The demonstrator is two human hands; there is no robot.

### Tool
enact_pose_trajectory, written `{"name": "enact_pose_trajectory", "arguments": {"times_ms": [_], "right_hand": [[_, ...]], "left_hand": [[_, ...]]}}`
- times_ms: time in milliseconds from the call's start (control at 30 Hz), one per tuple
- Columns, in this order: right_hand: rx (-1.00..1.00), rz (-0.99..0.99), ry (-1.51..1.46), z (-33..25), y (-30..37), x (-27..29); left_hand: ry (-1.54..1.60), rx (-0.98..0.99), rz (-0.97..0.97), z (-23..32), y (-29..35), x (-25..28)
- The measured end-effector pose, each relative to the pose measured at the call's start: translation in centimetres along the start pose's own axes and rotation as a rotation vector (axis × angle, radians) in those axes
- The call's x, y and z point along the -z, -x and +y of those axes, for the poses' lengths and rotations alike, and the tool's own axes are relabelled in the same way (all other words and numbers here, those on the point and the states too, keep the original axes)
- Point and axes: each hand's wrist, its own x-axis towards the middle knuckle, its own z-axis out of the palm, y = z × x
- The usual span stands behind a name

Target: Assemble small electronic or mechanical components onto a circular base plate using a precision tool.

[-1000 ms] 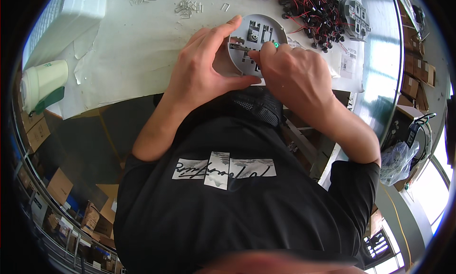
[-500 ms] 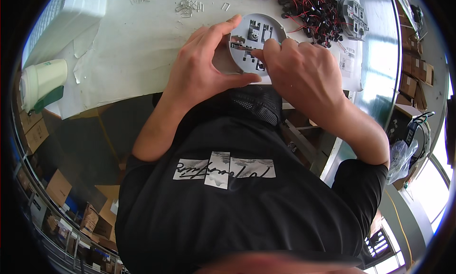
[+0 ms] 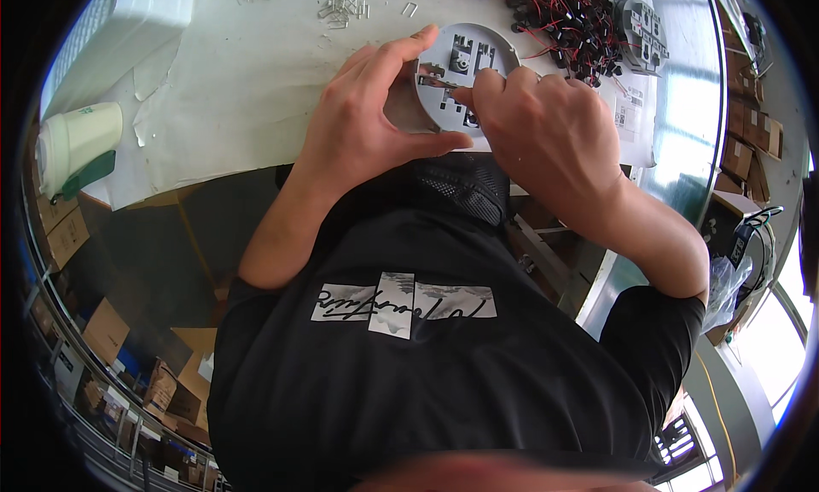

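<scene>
A round grey plastic housing [image 3: 444, 115] lies at the table's front edge, with black and metal fittings set in its face. My left hand [image 3: 363, 108] grips its left side, thumb at the near rim and forefinger at the far rim. Over the right part of the housing, my right hand [image 3: 546, 121] is closed on a slim metal tool [image 3: 441, 83], perhaps tweezers. The tool's tip reaches the fittings at the housing's left side; its rear part is hidden in my fist.
Loose wire clips [image 3: 341, 10] lie at the far side of the white-covered table [image 3: 247, 108]. Beyond my right hand sits a heap of black parts with red wires [image 3: 567, 27], beside stacked grey housings [image 3: 641, 36]. A pale green container [image 3: 81, 147] stands at the left edge.
The whole view has shifted slightly. Both hands keep their hold, and the tool tip stays at the left side of the housing.
</scene>
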Motion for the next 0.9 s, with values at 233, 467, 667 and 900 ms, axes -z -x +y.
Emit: {"name": "enact_pose_trajectory", "arguments": {"times_ms": [233, 467, 667, 900], "right_hand": [[-0.038, -0.079, 0.037, -0.3, 1.1, -1.4], [-0.165, 0.191, -0.685, -0.2, 1.6, -1.3], [-0.262, 0.318, -0.805, -3.0, 3.9, -3.4], [-0.807, 1.298, -0.775, 1.8, 6.1, -4.7]], "left_hand": [[-0.006, -0.016, -0.001, -0.1, -0.2, 0.0], [0.107, 0.19, -0.021, 0.0, 0.0, 1.0], [0.164, 0.048, -0.145, -0.3, -0.8, 1.9], [0.019, -0.043, 0.093, 2.9, -1.4, 0.3]]}}
